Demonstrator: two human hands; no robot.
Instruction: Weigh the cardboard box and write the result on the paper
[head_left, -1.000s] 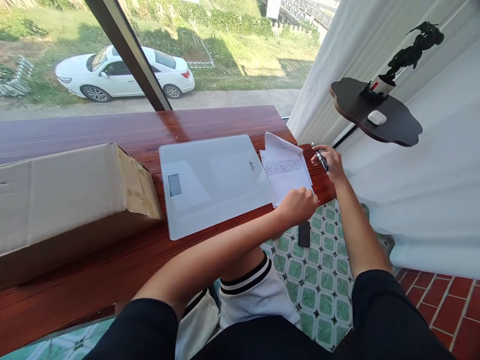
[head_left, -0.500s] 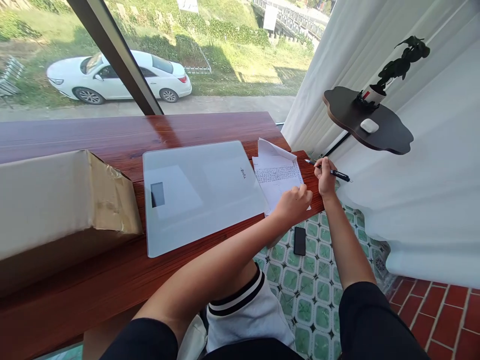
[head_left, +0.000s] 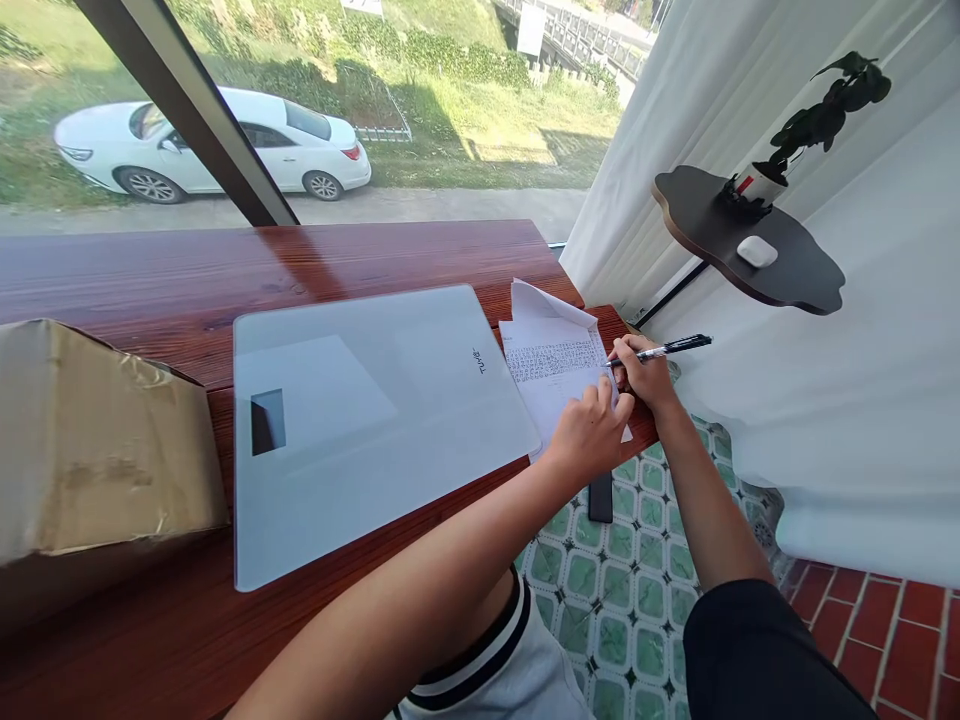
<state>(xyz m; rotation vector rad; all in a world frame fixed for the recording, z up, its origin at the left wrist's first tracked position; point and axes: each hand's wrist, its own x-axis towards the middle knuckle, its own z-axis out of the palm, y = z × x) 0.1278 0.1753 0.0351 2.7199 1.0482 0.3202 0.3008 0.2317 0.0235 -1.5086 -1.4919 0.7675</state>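
Note:
A sheet of paper with rows of small handwriting lies on the right end of the wooden table, its top edge curled or folded over. My left hand rests on the lower part of the sheet, fingers loosely spread and slightly bent. Between the fingers of my right hand is a black-and-clear pen, tip down at the paper's right edge beside the writing. Whether the tip touches the paper I cannot tell. Left of the sheet lies a large pale flat panel with a dark square near its left end.
A cardboard box stands at the left of the table. A phone lies low beyond the table's edge, over the green tiled floor. At right, a dark scalloped stand carries a potted plant and a small white case.
My right hand has moved left and down to the paper, and the pen has turned so its tip meets the sheet's edge. My left fingers have spread. The view has shifted.

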